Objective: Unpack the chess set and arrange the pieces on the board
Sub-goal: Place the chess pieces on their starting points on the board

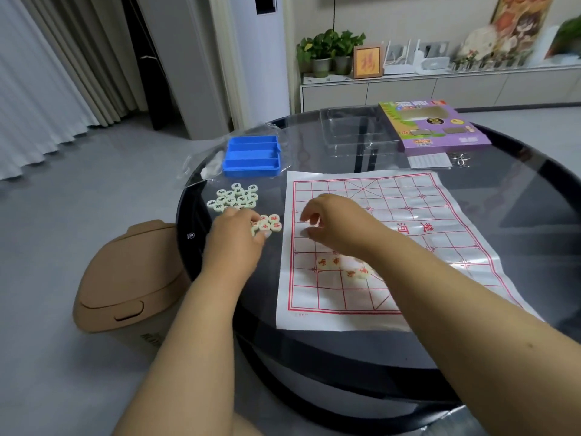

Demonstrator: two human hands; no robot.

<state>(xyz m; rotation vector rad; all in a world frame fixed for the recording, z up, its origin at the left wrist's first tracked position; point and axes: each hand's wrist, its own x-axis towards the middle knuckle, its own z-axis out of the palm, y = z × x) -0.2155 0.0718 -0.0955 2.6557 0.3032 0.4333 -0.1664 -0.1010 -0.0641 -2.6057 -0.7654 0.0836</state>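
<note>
A paper chess board [408, 215] with a red grid lies on the round glass table. Several red-lettered pieces [342, 266] sit loose on its near left part. More red-lettered pieces [273, 222] are piled left of the board, and my left hand [234, 237] reaches into that pile, fingers curled round one piece. Black-lettered pieces [235, 196] cluster behind it. My right hand [330, 221] hovers over the board's left columns, fingers curled down, with a pale piece pinched at the thumb tip.
An empty blue tray [251, 155] stands behind the pieces, beside a crumpled plastic bag [204, 166]. At the far side are a clear plastic insert [355, 130], the purple box [434, 127], a paper slip [429, 160] and metal rings [460, 158]. A beige bin [132, 278] stands on the floor at the left.
</note>
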